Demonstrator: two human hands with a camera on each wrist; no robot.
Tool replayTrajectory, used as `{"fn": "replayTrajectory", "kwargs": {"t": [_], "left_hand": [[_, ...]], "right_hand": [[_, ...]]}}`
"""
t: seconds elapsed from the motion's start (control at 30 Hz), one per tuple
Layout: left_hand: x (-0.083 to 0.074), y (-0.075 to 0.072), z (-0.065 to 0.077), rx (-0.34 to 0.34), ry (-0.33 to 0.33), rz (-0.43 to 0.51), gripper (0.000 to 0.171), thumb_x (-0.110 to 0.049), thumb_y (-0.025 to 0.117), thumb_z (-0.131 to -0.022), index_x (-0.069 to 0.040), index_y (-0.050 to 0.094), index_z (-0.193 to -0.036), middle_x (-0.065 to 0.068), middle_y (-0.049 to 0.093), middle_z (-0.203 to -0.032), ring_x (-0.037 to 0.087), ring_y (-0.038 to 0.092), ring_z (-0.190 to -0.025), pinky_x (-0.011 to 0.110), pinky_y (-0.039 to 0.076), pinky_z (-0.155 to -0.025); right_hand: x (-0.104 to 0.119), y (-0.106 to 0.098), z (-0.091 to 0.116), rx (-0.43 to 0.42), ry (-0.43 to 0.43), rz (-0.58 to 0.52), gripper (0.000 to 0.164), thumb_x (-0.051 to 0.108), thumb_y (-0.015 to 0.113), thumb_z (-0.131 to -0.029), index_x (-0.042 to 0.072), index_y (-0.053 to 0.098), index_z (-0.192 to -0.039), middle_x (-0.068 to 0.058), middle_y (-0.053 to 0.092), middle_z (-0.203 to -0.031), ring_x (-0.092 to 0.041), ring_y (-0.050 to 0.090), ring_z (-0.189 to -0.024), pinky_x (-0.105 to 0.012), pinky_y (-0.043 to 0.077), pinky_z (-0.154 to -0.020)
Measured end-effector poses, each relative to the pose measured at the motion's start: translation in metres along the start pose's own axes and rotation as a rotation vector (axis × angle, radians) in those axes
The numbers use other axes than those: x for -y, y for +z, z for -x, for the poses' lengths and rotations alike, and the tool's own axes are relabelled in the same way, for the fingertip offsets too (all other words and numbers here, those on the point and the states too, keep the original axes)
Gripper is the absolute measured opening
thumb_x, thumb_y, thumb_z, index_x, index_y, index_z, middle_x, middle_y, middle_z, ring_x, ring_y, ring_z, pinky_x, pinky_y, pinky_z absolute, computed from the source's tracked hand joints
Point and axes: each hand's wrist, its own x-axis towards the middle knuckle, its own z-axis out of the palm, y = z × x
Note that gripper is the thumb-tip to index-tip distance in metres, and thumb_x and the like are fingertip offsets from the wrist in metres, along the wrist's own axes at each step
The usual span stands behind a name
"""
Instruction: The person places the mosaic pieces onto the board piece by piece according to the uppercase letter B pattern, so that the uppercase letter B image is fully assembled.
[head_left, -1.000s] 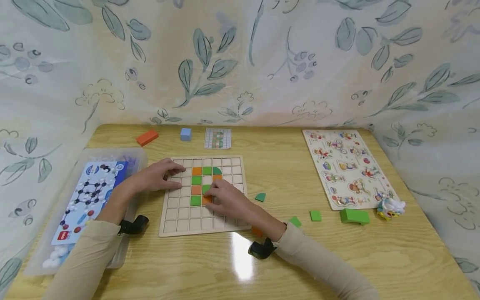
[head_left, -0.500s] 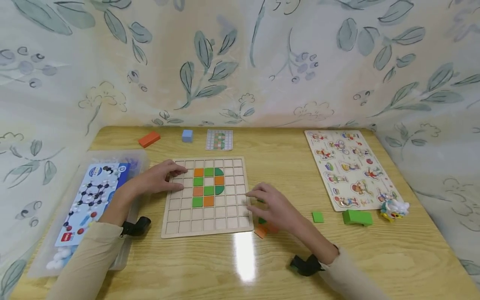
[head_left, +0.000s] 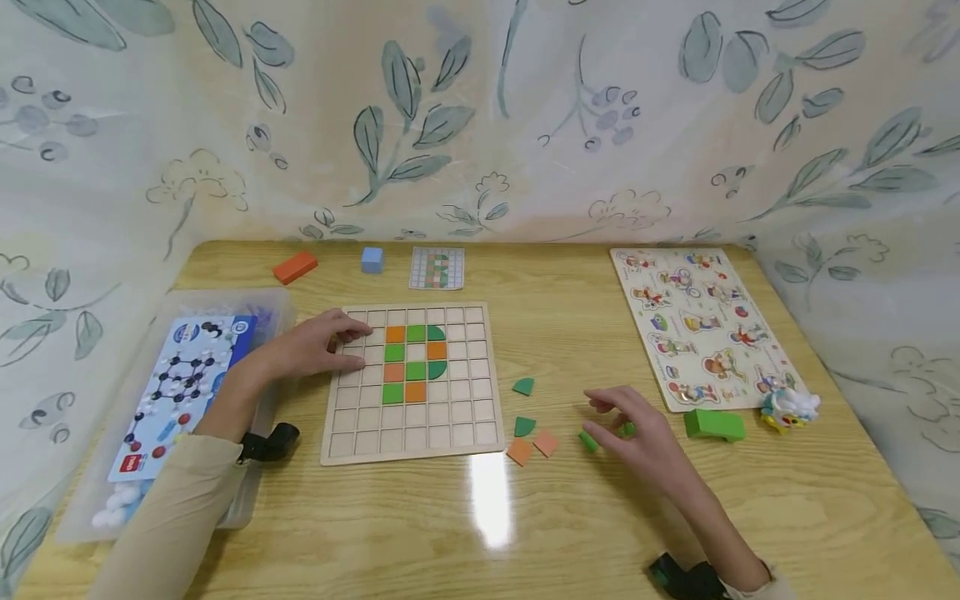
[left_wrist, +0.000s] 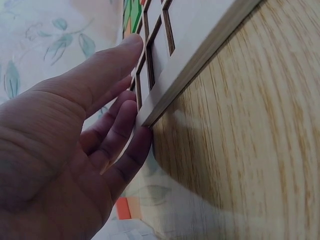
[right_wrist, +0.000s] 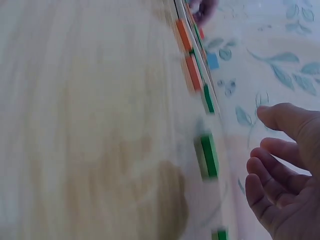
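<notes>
A wooden grid board (head_left: 375, 421) lies mid-table, with green and orange square tiles and two dark green quarter-round tiles set in its upper middle cells. My left hand (head_left: 311, 343) rests at the board's upper left side; in the left wrist view its thumb lies over the surface and fingertips touch by the corner. Right of the board my right hand (head_left: 641, 437) hovers with fingers parted and loosely bent, holding nothing. Beneath its fingertips are a green square tile (head_left: 588, 442) and another green one, partly hidden. Closer to the board lie orange squares (head_left: 520, 452) and dark green quarter-rounds (head_left: 523, 386).
Behind the board are a printed pattern card (head_left: 437, 268), a blue cube (head_left: 372, 260) and a red block (head_left: 296, 267). A clear plastic box (head_left: 243, 500) stands left. To the right are a picture puzzle board (head_left: 705, 367), a green arch block (head_left: 715, 424) and a small toy (head_left: 789, 408).
My right hand has left the board, where a dark green quarter-round now sits below the orange tile, and moved right to the green squares. The left hand stays at the board.
</notes>
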Motion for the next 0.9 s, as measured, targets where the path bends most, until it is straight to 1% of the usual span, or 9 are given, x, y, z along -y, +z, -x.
{"fn": "replayTrajectory", "kwargs": {"t": [0.1,0.23,0.33,0.47,0.57,0.7,0.8,0.9], "left_hand": [[-0.001,0.0,-0.001,-0.009,0.007,0.005,0.052,-0.031,0.071,-0.089,-0.009,0.058,-0.133,0.008,0.053,-0.109,0.02,0.046,-0.093,0.032,0.039,-0.079],[-0.001,0.002,0.0,-0.011,0.012,0.023,0.053,-0.032,0.071,-0.088,-0.008,0.057,-0.134,0.009,0.053,-0.111,0.021,0.046,-0.095,0.033,0.04,-0.081],[-0.001,0.003,0.001,-0.009,0.013,0.027,0.054,-0.031,0.071,-0.088,-0.007,0.057,-0.134,0.009,0.053,-0.111,0.021,0.046,-0.095,0.033,0.04,-0.082],[-0.001,0.003,0.001,-0.017,0.025,0.024,0.053,-0.031,0.071,-0.088,-0.006,0.057,-0.134,0.01,0.053,-0.112,0.021,0.047,-0.094,0.032,0.04,-0.081],[-0.001,0.002,0.0,-0.017,0.03,0.022,0.053,-0.031,0.071,-0.088,-0.007,0.057,-0.133,0.009,0.054,-0.112,0.021,0.047,-0.095,0.033,0.041,-0.081],[-0.001,0.002,0.0,-0.009,0.02,0.018,0.052,-0.03,0.071,-0.088,-0.008,0.058,-0.133,0.008,0.054,-0.112,0.021,0.046,-0.095,0.034,0.04,-0.082],[0.0,0.001,0.001,-0.01,0.014,0.019,0.052,-0.029,0.071,-0.088,-0.007,0.057,-0.133,0.009,0.053,-0.111,0.021,0.046,-0.094,0.034,0.04,-0.081],[0.0,0.001,0.001,-0.011,0.011,0.017,0.052,-0.029,0.071,-0.088,-0.007,0.057,-0.134,0.009,0.053,-0.111,0.021,0.046,-0.093,0.033,0.04,-0.08]], "right_hand": [[0.007,0.01,-0.005,0.024,-0.047,-0.011,0.039,0.004,0.077,-0.079,0.003,0.066,-0.117,-0.008,0.065,-0.104,-0.015,0.057,-0.085,-0.023,0.05,-0.069],[0.014,0.022,-0.01,0.089,-0.057,-0.014,0.037,0.009,0.077,-0.081,0.005,0.067,-0.117,-0.006,0.064,-0.105,-0.013,0.054,-0.079,-0.024,0.048,-0.068],[0.018,0.028,-0.014,0.141,-0.046,-0.011,0.036,0.015,0.076,-0.083,0.008,0.068,-0.117,-0.003,0.063,-0.106,-0.011,0.055,-0.084,-0.025,0.048,-0.071],[0.022,0.034,-0.019,0.184,-0.047,-0.014,0.034,0.022,0.075,-0.085,0.011,0.068,-0.117,0.0,0.063,-0.108,-0.012,0.058,-0.097,-0.03,0.049,-0.081],[0.022,0.039,-0.021,0.185,-0.054,-0.007,0.033,0.024,0.075,-0.085,0.011,0.068,-0.115,0.0,0.062,-0.108,-0.014,0.058,-0.099,-0.03,0.048,-0.082],[0.022,0.045,-0.023,0.17,-0.077,0.059,0.034,0.024,0.076,-0.083,0.009,0.069,-0.113,-0.002,0.06,-0.107,-0.016,0.055,-0.097,-0.03,0.046,-0.079],[0.025,0.048,-0.024,0.182,-0.066,0.098,0.035,0.024,0.077,-0.082,0.01,0.069,-0.113,-0.004,0.058,-0.108,-0.018,0.054,-0.098,-0.033,0.046,-0.08],[0.027,0.048,-0.026,0.199,-0.043,0.106,0.032,0.024,0.076,-0.083,0.012,0.07,-0.112,-0.004,0.058,-0.109,-0.019,0.053,-0.099,-0.035,0.046,-0.081]]}}
